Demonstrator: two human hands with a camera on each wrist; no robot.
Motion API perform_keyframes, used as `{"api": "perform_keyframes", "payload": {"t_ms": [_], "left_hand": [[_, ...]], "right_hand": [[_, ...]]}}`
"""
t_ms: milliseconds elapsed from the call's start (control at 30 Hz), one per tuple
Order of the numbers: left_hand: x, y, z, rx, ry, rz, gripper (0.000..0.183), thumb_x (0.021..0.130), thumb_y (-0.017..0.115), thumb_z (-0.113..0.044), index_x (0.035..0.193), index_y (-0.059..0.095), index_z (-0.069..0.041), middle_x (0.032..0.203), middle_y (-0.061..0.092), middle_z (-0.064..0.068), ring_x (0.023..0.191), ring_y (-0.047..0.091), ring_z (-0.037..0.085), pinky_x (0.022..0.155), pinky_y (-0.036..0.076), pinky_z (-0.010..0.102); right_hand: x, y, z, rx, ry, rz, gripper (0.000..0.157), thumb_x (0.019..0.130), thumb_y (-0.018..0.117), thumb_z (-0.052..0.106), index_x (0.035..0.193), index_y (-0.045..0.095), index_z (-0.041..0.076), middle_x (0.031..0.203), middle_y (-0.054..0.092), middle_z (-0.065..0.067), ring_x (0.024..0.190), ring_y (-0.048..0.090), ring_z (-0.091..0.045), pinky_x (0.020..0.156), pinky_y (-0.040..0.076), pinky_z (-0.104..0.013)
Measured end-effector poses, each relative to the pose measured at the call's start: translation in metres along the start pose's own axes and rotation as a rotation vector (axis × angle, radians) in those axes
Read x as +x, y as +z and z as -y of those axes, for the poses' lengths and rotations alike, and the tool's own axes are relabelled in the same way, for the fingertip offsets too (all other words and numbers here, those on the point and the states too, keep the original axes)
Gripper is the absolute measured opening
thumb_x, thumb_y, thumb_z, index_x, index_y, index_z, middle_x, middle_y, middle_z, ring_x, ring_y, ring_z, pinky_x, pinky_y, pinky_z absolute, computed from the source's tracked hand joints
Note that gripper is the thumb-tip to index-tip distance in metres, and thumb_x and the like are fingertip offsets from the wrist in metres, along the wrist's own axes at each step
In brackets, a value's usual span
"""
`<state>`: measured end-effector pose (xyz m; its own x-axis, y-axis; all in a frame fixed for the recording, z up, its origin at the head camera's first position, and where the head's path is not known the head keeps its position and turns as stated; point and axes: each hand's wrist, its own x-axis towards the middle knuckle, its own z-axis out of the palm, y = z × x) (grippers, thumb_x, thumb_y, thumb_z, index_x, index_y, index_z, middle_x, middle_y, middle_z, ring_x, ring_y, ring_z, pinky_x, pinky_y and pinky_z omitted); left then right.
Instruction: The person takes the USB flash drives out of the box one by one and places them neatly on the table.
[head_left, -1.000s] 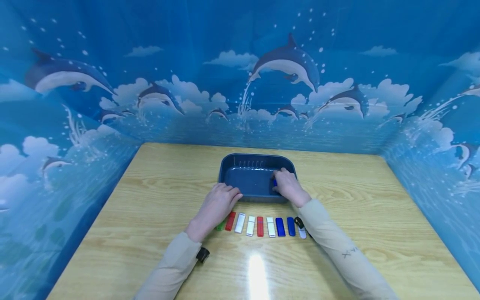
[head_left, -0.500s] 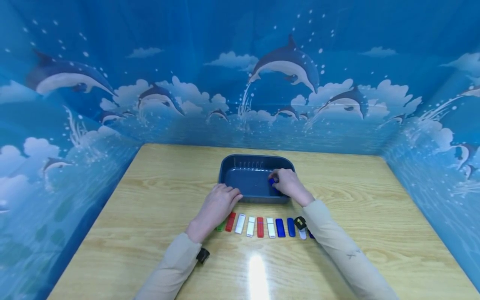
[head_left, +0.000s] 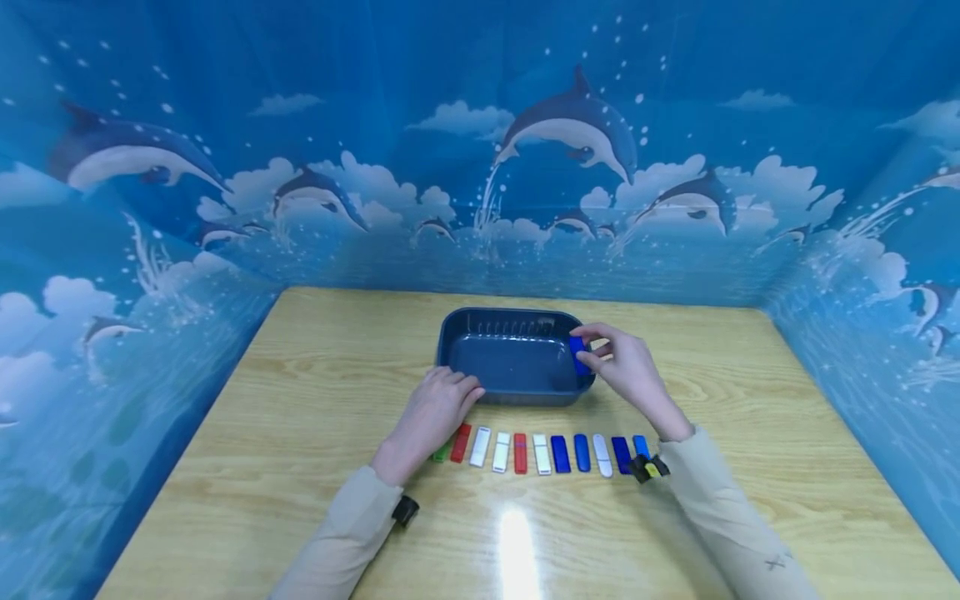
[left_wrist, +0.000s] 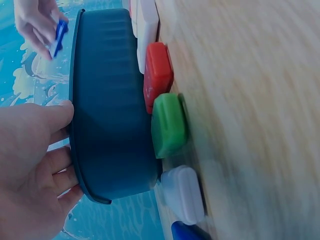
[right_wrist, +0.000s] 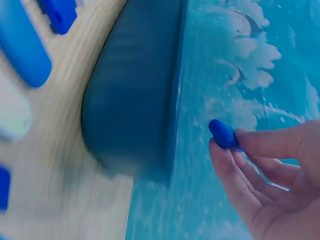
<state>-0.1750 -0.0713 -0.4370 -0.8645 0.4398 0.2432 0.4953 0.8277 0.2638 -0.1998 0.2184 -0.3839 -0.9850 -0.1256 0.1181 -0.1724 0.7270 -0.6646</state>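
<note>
A dark blue plastic tray (head_left: 517, 398) stands at the middle of the table. My left hand (head_left: 442, 404) grips its rim at the front left corner; the left wrist view shows thumb and fingers along the edge. Between thumb and fingertips, my right hand (head_left: 626, 367) pinches a blue USB stick (head_left: 579, 354) over the tray's right end. In the right wrist view that USB stick (right_wrist: 223, 134) is held up beyond the tray's wall. Before the tray lies a row of USB sticks, among them a red one (head_left: 521, 454), a white one (head_left: 602, 455) and a green one (left_wrist: 168, 125).
The row's left end is partly hidden under my left forearm in the head view; a white stick (left_wrist: 185, 195) there shows in the left wrist view. Blue dolphin-print curtains (head_left: 480, 167) stand round the wooden table (head_left: 337, 350).
My right hand has risen out of the tray and moved right, with the blue USB stick in its fingers. More of the row's right end now shows. The left hand stays on the rim.
</note>
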Motion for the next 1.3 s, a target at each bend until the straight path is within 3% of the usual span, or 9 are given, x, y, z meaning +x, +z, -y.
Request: {"api": "perform_keyframes", "payload": {"t_ms": [267,600,833,1067,1167,1300], "left_hand": [[0.002,0.000,0.000,0.002,-0.003,0.012,0.023,0.105,0.058,-0.029,0.113,0.074,-0.014,0.108,0.075,0.002,0.103,0.066,0.021,0.114,0.041,0.044],[-0.001,-0.004,0.003,0.008,0.004,-0.008,0.023,0.105,0.059,-0.029,0.111,0.074,-0.014,0.107,0.075,0.002,0.104,0.067,0.022,0.113,0.042,0.046],[-0.003,-0.005,0.003,-0.009,0.003,-0.015,0.022,0.104,0.060,-0.028,0.111,0.074,-0.014,0.107,0.075,0.003,0.105,0.067,0.023,0.114,0.041,0.046],[-0.002,-0.004,0.003,-0.008,-0.001,-0.002,0.022,0.104,0.059,-0.028,0.112,0.074,-0.014,0.109,0.075,0.003,0.108,0.067,0.023,0.115,0.041,0.046],[-0.003,-0.004,0.003,-0.015,-0.001,0.000,0.022,0.104,0.059,-0.028,0.111,0.074,-0.014,0.110,0.075,0.004,0.110,0.067,0.023,0.116,0.040,0.046],[-0.005,-0.005,0.004,-0.016,-0.005,0.004,0.023,0.105,0.059,-0.029,0.112,0.074,-0.014,0.111,0.075,0.004,0.111,0.067,0.024,0.116,0.040,0.046]], "right_hand": [[-0.045,-0.034,-0.039,-0.029,0.084,-0.039,0.034,0.098,0.067,0.007,0.132,0.063,0.006,0.122,0.065,-0.022,0.092,0.071,-0.033,0.064,0.058,-0.032],[-0.086,-0.036,-0.083,-0.062,0.191,0.157,0.031,0.093,0.070,0.004,0.123,0.064,-0.004,0.106,0.069,-0.021,0.072,0.068,-0.018,0.057,0.055,-0.031],[-0.098,-0.029,-0.091,0.027,0.240,0.226,0.031,0.091,0.070,-0.001,0.121,0.063,-0.008,0.105,0.066,-0.020,0.070,0.066,-0.017,0.056,0.057,-0.029],[-0.103,-0.028,-0.095,-0.107,0.199,0.194,0.029,0.088,0.074,0.004,0.116,0.068,-0.002,0.106,0.069,-0.018,0.070,0.058,-0.015,0.059,0.046,-0.028],[-0.103,-0.029,-0.093,-0.119,0.202,0.183,0.029,0.089,0.073,0.004,0.117,0.068,-0.001,0.106,0.069,-0.017,0.074,0.061,-0.016,0.062,0.047,-0.030],[-0.100,-0.030,-0.084,-0.152,0.166,0.110,0.023,0.093,0.071,0.008,0.115,0.071,0.003,0.106,0.072,-0.015,0.082,0.066,-0.021,0.065,0.050,-0.033]]}}
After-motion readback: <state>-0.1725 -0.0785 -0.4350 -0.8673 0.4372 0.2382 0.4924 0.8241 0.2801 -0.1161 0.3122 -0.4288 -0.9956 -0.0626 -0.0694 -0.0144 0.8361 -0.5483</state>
